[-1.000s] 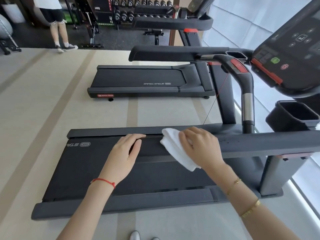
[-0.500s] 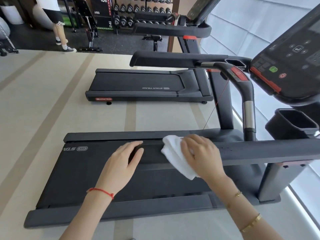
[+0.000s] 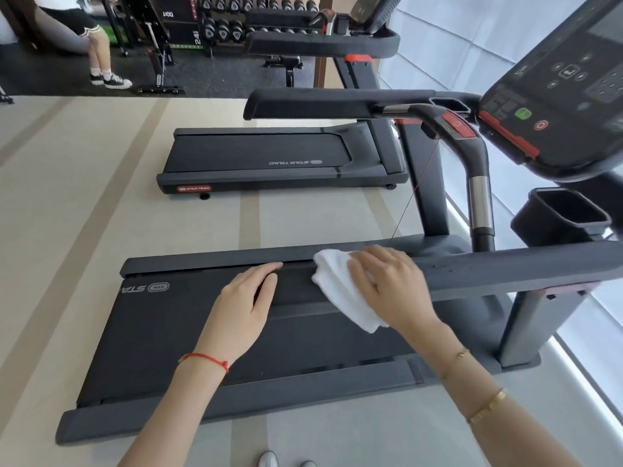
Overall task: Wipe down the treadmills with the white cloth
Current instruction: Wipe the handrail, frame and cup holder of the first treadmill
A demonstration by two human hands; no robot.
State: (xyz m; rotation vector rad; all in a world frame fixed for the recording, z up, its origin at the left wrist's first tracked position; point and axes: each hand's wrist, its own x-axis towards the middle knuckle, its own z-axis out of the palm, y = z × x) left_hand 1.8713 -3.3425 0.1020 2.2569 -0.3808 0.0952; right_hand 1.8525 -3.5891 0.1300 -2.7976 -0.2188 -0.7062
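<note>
I stand beside a dark grey treadmill (image 3: 161, 332), and its near handrail (image 3: 505, 267) runs across in front of me. My right hand (image 3: 391, 288) curls over the handrail and holds a folded white cloth (image 3: 337, 288) against it. The cloth's lower end hangs below my wrist. My left hand (image 3: 242, 308) rests flat, fingers straight, on the free end of the same handrail, just left of the cloth.
The console (image 3: 556, 96) and a cup holder (image 3: 563, 214) rise at the right, with the far handrail (image 3: 320, 102) behind. A second treadmill (image 3: 263, 153) lies beyond a strip of beige floor. A person (image 3: 97, 38) stands by the dumbbell rack (image 3: 236, 25).
Both hands and the cloth stay at the same spot on the handrail. Only my view has shifted a little.
</note>
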